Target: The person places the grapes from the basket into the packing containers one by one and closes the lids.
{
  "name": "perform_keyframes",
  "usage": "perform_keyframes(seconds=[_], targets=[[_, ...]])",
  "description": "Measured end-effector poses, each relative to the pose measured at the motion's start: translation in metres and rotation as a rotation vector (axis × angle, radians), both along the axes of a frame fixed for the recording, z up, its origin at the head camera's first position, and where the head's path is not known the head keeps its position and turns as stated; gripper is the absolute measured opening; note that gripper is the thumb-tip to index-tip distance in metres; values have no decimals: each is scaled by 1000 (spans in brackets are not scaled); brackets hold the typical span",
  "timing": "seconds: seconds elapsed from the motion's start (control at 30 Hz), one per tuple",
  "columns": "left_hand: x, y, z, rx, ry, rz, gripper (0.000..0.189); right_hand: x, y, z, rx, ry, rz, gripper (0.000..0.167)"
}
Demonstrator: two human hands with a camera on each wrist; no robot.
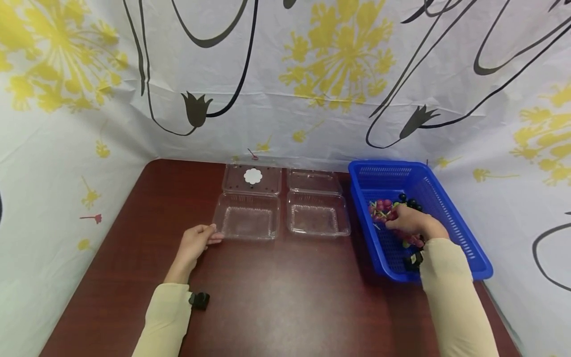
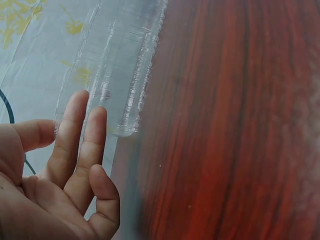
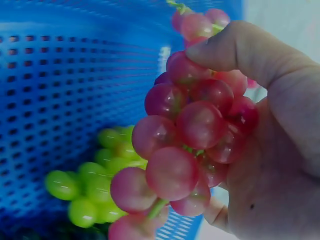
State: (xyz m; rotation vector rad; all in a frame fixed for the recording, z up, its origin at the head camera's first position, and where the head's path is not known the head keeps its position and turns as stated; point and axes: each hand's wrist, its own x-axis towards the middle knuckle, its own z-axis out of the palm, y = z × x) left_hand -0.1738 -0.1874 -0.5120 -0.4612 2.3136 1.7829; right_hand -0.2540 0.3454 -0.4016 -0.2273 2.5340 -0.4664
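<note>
My right hand grips a bunch of red grapes inside the blue basket, thumb over the upper grapes in the right wrist view. Under it lie green grapes; dark grapes sit beyond the hand. On the left, my left hand pinches the near left corner of an opened clear plastic container between thumb and fingers. The left wrist view shows its see-through wall past the fingertips; the little finger is bent.
A second opened clear container stands between the first one and the basket. The first container's lid bears a white scalloped label. Patterned white cloth hangs behind the brown table.
</note>
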Motion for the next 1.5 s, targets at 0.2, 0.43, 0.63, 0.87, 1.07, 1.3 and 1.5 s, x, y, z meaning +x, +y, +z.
perform_keyframes(seconds=[0.2,0.43,0.63,0.87,1.07,1.3,1.5], targets=[[1,1,1,8,-3,7,38,7,-3,33,69,102,-48,36],[2,1,2,0,4,-5,39,11,-23,58,100,231,-7,48],[2,1,1,0,8,-12,40,13,-63,72,99,312,52,48],[1,1,-1,5,16,-13,39,9,-121,71,63,370,134,43],[1,2,0,25,25,1,39,5,-179,59,1,431,208,45],[1,4,-2,42,20,14,38,6,-243,38,-25,433,284,45],[2,3,-1,32,18,14,39,8,-282,13,7,405,329,45]])
